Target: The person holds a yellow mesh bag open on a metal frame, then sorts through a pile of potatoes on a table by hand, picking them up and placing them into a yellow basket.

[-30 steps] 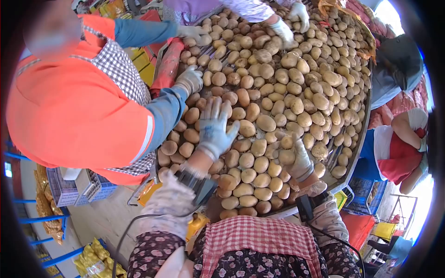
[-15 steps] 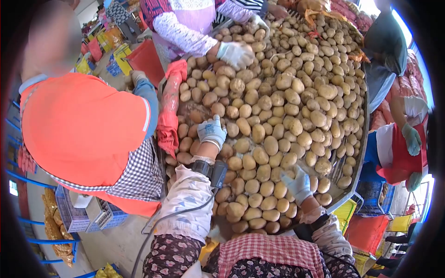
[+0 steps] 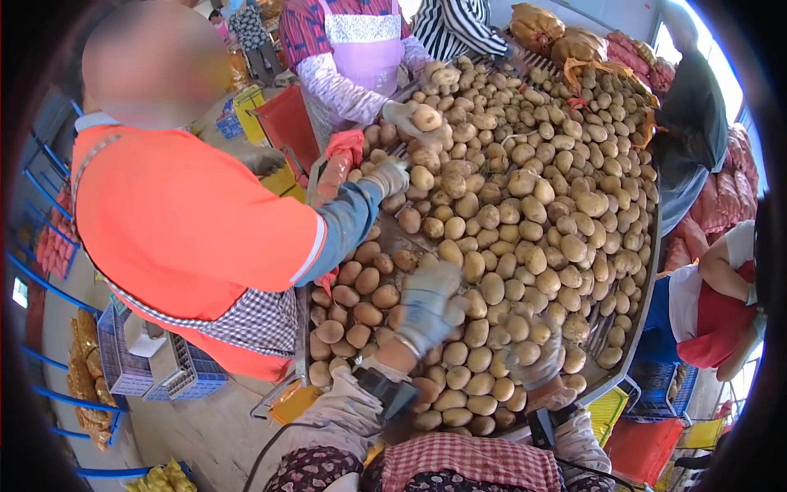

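Observation:
A big metal sorting table [image 3: 638,321] is heaped with several brown potatoes [image 3: 525,205]. My left hand [image 3: 428,302], in a grey-blue glove and blurred by motion, lies on the potatoes near the table's front left, fingers curled down over them. Close to the front edge, my right hand [image 3: 537,359], also gloved, curls around a potato [image 3: 529,353]. Both wrists carry black strapped devices with cables.
A person in an orange vest [image 3: 188,230] stands close on my left, one gloved hand [image 3: 389,175] on the pile. A person in a pink apron [image 3: 357,61] lifts a potato [image 3: 426,119] at the far side. More people stand at the right. A red mesh sack [image 3: 332,176] hangs at the left rim; blue crates [image 3: 147,361] sit below.
My left hand has come back from the left rim toward the front middle of the pile. My right hand stays near the front edge. The orange-vested person's arm has reached onto the potatoes.

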Demonstrator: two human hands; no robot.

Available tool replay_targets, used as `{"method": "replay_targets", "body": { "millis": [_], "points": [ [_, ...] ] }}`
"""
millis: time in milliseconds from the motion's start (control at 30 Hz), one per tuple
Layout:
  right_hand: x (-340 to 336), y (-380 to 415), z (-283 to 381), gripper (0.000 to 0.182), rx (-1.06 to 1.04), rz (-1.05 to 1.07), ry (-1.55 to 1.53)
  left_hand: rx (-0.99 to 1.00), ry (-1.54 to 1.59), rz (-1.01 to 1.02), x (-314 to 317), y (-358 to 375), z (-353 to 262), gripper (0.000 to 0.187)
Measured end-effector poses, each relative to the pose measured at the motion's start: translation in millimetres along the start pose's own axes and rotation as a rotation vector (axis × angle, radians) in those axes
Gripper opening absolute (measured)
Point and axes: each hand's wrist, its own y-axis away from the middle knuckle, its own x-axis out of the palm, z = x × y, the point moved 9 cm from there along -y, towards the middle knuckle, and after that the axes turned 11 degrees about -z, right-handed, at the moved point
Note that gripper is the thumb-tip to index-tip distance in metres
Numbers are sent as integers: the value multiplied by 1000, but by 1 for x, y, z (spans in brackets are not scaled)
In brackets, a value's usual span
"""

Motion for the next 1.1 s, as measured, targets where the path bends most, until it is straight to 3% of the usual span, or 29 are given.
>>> {"method": "replay_targets", "body": {
  "millis": [33,100,167,233,300,433,500,567,633,667,700,767,800,900,933,1000,1033,1100],
  "points": [
    [7,1,-64,57,273,173,56,-113,-102,-46,-21,5,28,46],
    [9,2,-12,54,907,60,-1394,-35,-619,1,-16,55,78,66],
    [-13,2,-16,58,849,-39,-1198,-6,-529,127,-7,83,62,74],
    [-33,30,-108,48,852,-167,-997,1,-410,292,10,121,34,82],
    [-65,5,-92,39,158,-180,352,-68,-338,308,22,129,18,92],
    [-37,-3,-51,40,264,-6,562,64,-479,272,19,91,23,90],
    [-12,-4,-54,42,108,226,771,-12,-482,271,24,70,34,86],
    [-16,-11,-50,41,126,250,754,-67,-491,267,29,57,40,82],
    [-37,-17,-47,43,186,204,783,-163,-520,30,20,47,41,73],
    [-53,-19,-42,42,191,114,835,53,-421,-159,17,54,15,55],
    [-60,-16,-48,42,178,111,847,50,-411,-174,14,54,10,55],
    [-68,9,-94,42,385,206,806,-5,-63,95,23,54,6,31],
    [-60,16,-88,45,153,220,903,-168,23,139,7,34,2,18],
    [-46,16,-68,50,221,212,917,-26,-255,-146,2,-33,33,19],
    [-45,17,-72,54,250,245,945,93,-293,-334,-1,-56,39,23],
    [-42,14,-65,53,242,252,921,-34,-559,-176,35,-94,84,33],
    [-42,14,-64,52,243,263,894,-39,-549,-181,41,-110,90,33],
    [-43,15,-72,50,230,261,884,-118,-749,190,78,-130,116,32]
  ]
}}
